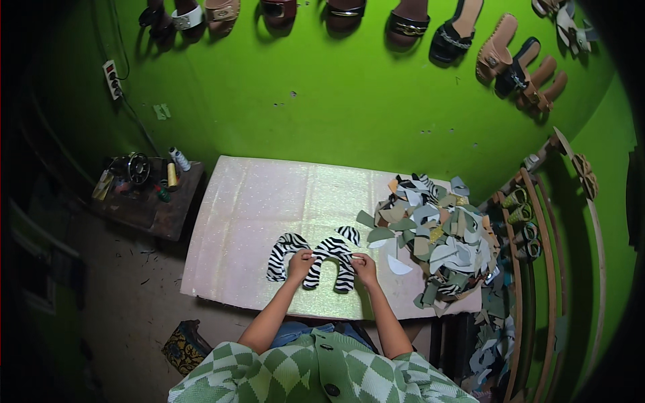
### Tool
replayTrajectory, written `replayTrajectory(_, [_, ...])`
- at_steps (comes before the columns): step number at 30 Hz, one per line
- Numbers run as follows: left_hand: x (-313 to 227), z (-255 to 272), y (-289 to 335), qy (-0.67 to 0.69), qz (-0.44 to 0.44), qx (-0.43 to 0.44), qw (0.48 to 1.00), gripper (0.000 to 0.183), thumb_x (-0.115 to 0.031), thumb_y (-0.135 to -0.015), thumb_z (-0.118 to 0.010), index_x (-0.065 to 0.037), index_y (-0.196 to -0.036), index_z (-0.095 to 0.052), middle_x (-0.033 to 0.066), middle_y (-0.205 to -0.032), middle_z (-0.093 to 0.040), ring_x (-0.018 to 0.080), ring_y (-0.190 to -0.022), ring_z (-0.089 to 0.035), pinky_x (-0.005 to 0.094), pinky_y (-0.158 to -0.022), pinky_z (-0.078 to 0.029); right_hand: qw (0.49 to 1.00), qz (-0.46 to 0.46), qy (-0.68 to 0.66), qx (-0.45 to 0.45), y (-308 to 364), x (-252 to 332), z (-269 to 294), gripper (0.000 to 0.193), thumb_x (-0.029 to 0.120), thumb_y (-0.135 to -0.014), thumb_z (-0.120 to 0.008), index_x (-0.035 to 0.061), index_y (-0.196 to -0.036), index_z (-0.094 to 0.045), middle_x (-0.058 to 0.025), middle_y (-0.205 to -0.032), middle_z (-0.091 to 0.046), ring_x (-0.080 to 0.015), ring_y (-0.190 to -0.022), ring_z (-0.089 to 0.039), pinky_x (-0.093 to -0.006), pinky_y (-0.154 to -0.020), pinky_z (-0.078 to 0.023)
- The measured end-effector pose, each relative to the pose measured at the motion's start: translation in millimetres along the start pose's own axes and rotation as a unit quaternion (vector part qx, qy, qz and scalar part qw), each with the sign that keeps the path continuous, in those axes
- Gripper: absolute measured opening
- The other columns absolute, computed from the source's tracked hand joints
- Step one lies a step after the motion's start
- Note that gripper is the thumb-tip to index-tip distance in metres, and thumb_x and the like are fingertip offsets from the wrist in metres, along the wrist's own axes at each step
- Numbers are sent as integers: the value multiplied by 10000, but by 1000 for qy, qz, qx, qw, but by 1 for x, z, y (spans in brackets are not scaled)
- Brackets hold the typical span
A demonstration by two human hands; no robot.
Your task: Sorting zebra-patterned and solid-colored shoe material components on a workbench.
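Note:
Between my two hands is an arch-shaped piece of black-and-white zebra-print material (331, 247), its two legs pointing toward me. My left hand (299, 266) pinches its left edge between thumb and fingers. On the opposite edge, my right hand (363, 269) has a similar pinch grip. Left of it lies a second curved zebra-print piece (277, 258), partly behind my left hand. A small zebra-print scrap (349, 234) sits just beyond the arch. All of these are on a table with a shiny pale cover (245, 201).
A large heap of cut scraps (440, 242) covers the table's right side, with a white half-round piece (398, 265) at its edge. At left stands a sewing machine table (151, 209) with thread cones (179, 159). Sandals (406, 25) hang on the green wall; a wooden rack (514, 302) stands right.

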State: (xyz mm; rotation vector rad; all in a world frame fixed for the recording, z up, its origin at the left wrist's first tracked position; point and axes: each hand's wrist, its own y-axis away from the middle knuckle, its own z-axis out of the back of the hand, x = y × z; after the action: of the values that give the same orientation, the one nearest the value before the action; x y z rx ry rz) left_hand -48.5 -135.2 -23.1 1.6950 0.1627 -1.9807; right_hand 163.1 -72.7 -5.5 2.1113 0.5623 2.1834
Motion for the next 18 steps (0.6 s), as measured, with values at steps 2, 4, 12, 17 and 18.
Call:
replayTrajectory(2, [7,28,-8,22,5,-11,1000,259,-68,-738,-700,-19,-978,-616,29,-820,-605,100,-755,-557,237,-689,-461,999,23,24,42,-8,-1,-25,281,73,-792,-649,36,-1062,-578,-33,-791,-635,-74,-679,-573,-204,-577,-447])
replayTrajectory(4, [12,57,-14,-23,16,-38,999,275,-112,-728,-710,-39,-979,-626,68,-862,-655,142,-781,-612,261,-707,-480,995,49,64,51,-16,-2,-55,280,76,-790,-651,28,-1057,-580,-43,-795,-638,-90,-694,-585,-215,-606,-461])
replayTrajectory(12, [30,109,-23,-105,5,-93,990,280,-153,-721,-730,-63,-968,-635,71,-872,-670,167,-780,-646,280,-709,-497,979,88,183,21,-26,-5,-121,168,57,-754,-657,18,-916,-640,-31,-749,-634,-81,-661,-566,-225,-640,-463])
replayTrajectory(17, [33,109,-16,-115,-21,-96,988,270,-145,-700,-746,-47,-929,-642,78,-820,-668,154,-707,-638,280,-653,-500,979,85,187,14,-25,-15,-122,153,60,-750,-658,28,-899,-638,-46,-754,-619,-114,-676,-571,-257,-658,-467])
replayTrajectory(18, [33,108,-15,-125,-20,-93,988,261,-144,-709,-739,-50,-931,-638,75,-815,-668,162,-715,-639,286,-656,-500,979,83,187,9,-22,-12,-122,153,60,-750,-658,28,-899,-638,-46,-754,-619,-114,-676,-571,-257,-658,-467])
